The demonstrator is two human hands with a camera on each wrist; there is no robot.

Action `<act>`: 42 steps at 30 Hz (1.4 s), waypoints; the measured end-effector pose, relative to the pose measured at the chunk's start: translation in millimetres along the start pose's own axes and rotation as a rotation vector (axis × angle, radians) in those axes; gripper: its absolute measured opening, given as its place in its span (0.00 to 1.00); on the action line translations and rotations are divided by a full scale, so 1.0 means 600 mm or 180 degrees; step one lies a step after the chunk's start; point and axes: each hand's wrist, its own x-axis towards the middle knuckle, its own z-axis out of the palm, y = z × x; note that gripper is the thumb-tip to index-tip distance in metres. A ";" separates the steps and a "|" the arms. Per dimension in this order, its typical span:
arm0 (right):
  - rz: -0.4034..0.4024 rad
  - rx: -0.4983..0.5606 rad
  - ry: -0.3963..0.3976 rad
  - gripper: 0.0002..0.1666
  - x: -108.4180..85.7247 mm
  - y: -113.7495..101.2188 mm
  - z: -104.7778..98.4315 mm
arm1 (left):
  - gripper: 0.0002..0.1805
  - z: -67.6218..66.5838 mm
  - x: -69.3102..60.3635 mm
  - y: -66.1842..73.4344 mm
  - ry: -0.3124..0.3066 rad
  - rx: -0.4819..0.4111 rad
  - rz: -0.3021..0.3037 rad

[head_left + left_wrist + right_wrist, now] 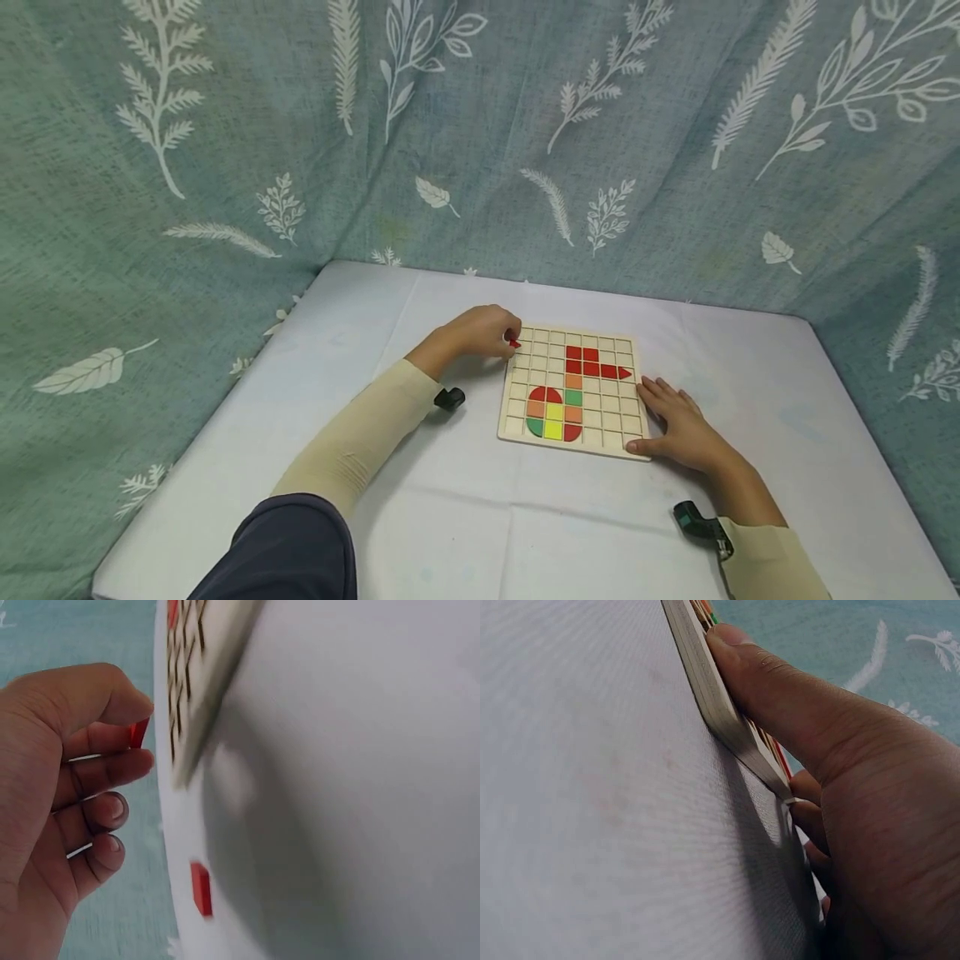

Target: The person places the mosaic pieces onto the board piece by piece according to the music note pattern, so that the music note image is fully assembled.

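Between thumb and forefinger, my left hand (482, 330) pinches a small red piece (139, 733), held just off the upper left edge of a wooden grid board (609, 408). My right hand (684, 429) rests at the board's lower right corner, thumb on its top face and the other fingers stretched along its right side. Set into the board are red squares (582, 360) leading to a red triangle (625, 373), and below them a rounded block of red, orange, yellow and green pieces (553, 412). An orange square (573, 381) and a green square (573, 397) link the two groups.
Another red piece (201, 889) lies on the white cloth in the left wrist view. The white-covered table (420, 517) meets a green leaf-patterned curtain (480, 150) behind and at the sides. Dark wrist cameras (693, 518) sit on both forearms.
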 end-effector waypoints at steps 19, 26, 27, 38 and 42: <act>-0.0056 -0.0024 0.0028 0.69 0.009 -0.004 -0.014 | 0.04 -0.005 0.107 0.076 -0.0110 -0.0093 0.0252; -0.0058 -0.0023 0.0036 0.70 0.013 0.007 -0.004 | 0.05 0.008 0.126 0.105 -0.0147 -0.0122 0.0241; -0.0059 -0.0019 0.0034 0.70 0.013 0.007 -0.003 | 0.06 0.010 0.129 0.109 -0.0143 -0.0111 0.0248; -0.0078 -0.0003 0.0066 0.69 0.006 0.009 0.003 | 0.07 0.029 0.158 0.161 -0.0179 0.0023 0.0281; -0.0075 0.0017 0.0072 0.69 0.003 0.010 0.006 | 0.06 0.037 0.169 0.180 -0.0238 0.0067 0.0306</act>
